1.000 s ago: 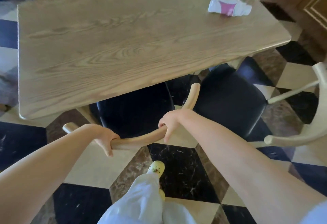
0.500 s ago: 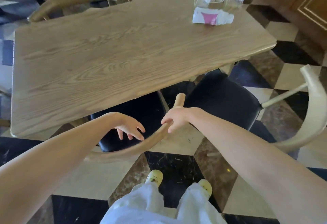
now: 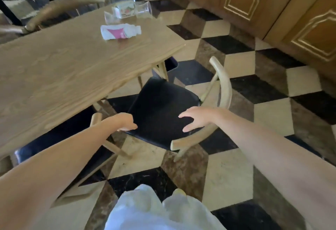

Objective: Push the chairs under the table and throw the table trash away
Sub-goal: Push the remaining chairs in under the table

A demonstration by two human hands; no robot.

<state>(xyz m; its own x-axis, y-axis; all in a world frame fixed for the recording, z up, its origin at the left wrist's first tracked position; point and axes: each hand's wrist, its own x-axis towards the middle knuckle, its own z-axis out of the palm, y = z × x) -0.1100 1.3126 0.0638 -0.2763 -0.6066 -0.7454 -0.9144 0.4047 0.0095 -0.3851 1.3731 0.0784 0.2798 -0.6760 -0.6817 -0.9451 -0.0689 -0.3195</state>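
Note:
The wooden table [image 3: 63, 69] fills the left of the view. On its far end lie a crushed white bottle with a pink label [image 3: 121, 32] and a clear plastic container [image 3: 127, 12]. One black-seated chair [image 3: 54, 139] is tucked under the near edge. A second black-seated chair [image 3: 163, 106] stands out from the table corner, its curved wooden backrest [image 3: 224, 91] on the right. My left hand [image 3: 125, 122] is at the left edge of its seat, holding nothing. My right hand [image 3: 196, 119] hovers with fingers spread over the seat, just above the backrest's near end.
Two more wooden chair backs [image 3: 60, 9] show beyond the table's far side. A dark bin-like container [image 3: 171, 66] sits on the floor past the table corner. Wooden cabinets [image 3: 254, 2] line the right. My white trousers [image 3: 154, 211] are at the bottom.
Both hands have let go of the first chair's backrest and moved right to the second chair. The view has swung right, and the first chair now sits under the table.

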